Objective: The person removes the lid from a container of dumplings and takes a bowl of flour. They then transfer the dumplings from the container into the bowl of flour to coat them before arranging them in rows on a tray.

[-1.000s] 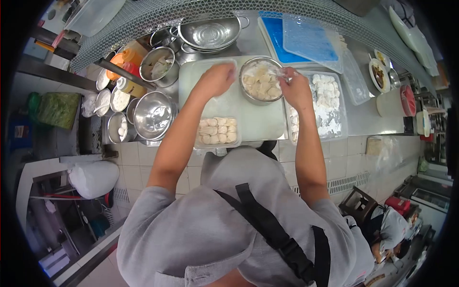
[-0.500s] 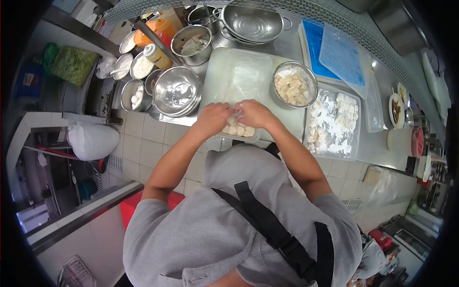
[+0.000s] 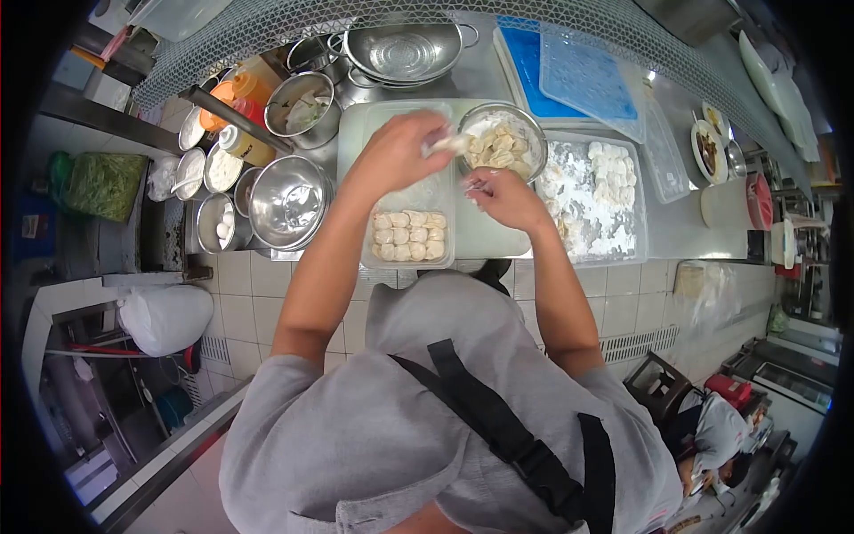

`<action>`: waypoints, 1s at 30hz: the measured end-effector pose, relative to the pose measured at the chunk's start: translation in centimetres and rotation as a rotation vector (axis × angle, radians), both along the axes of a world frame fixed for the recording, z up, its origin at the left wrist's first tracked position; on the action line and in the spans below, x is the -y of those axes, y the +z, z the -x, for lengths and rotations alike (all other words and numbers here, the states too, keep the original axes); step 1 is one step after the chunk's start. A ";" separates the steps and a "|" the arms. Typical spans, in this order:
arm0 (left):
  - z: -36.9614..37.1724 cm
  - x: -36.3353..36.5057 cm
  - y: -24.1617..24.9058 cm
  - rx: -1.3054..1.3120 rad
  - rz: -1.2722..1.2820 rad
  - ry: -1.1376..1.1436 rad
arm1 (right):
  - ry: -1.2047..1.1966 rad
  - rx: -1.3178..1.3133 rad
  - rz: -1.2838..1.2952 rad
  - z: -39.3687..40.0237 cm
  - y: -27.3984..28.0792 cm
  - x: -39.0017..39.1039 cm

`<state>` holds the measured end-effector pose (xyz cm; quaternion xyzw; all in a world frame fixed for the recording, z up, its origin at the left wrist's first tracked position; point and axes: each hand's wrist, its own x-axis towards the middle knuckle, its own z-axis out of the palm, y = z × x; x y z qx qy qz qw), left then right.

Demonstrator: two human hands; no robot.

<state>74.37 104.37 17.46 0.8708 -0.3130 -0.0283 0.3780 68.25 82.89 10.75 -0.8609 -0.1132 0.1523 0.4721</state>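
My left hand (image 3: 400, 156) is over the long clear plastic container, at the left rim of a steel bowl (image 3: 539, 160). A pale dumpling (image 3: 457, 144), blurred by motion, is between its fingertips. My right hand (image 3: 509, 198) is just below the bowl, its fingers curled together; what they pinch, if anything, is too small to name. Floured dumplings (image 3: 503, 149) fill the bowl. At the near end of the clear container (image 3: 451, 240), several dumplings (image 3: 409, 236) sit in tight rows.
To the right lies a floured tray (image 3: 592, 236) with dumplings along its edges. Nested steel bowls (image 3: 289, 205), an egg bowl (image 3: 218, 222) and sauce bottles (image 3: 245, 142) stand left. Colanders (image 3: 405, 53) and a blue board (image 3: 534, 67) are behind. A mesh shelf (image 3: 356, 27) overhangs the counter.
Both hands have come away from the near end of the container, forward and apart, to the steel bowl. The dumpling rows are now uncovered. The view has shifted to the right.
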 end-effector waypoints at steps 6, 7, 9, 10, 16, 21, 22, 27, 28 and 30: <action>-2.1 0.2 -1.5 0.018 -0.060 0.039 | -0.060 -0.037 -0.084 0.1 0.0 0.4; -1.8 -1.1 -3.2 -0.006 -0.186 -0.017 | -0.024 -0.045 -0.066 0.1 0.0 0.0; -0.9 -4.2 -8.5 -0.078 -0.393 -0.125 | 0.004 -0.055 -0.057 0.1 -0.3 -0.9; -0.1 -5.4 -10.6 -0.123 -0.474 -0.174 | 0.106 0.030 0.019 0.1 -0.6 -2.0; 5.1 -6.1 -10.8 -0.285 -0.552 -0.039 | 0.282 0.078 0.267 -1.1 -3.9 -7.5; 5.9 -5.8 -10.6 -0.291 -0.572 0.006 | 0.267 0.130 0.270 -3.0 -2.2 -7.0; 5.9 -5.7 -10.4 -0.304 -0.623 -0.007 | 0.191 0.102 0.165 -3.2 -0.5 -5.9; 4.6 -4.3 -8.7 -0.265 -0.278 0.093 | -0.381 0.334 -0.072 -2.7 0.7 4.6; 3.8 -3.4 -8.2 -0.307 -0.070 0.124 | -0.580 0.376 0.067 -2.6 -0.1 7.1; 2.4 -0.5 -8.0 -0.297 0.029 0.167 | -0.746 0.418 0.140 -2.3 -0.9 9.2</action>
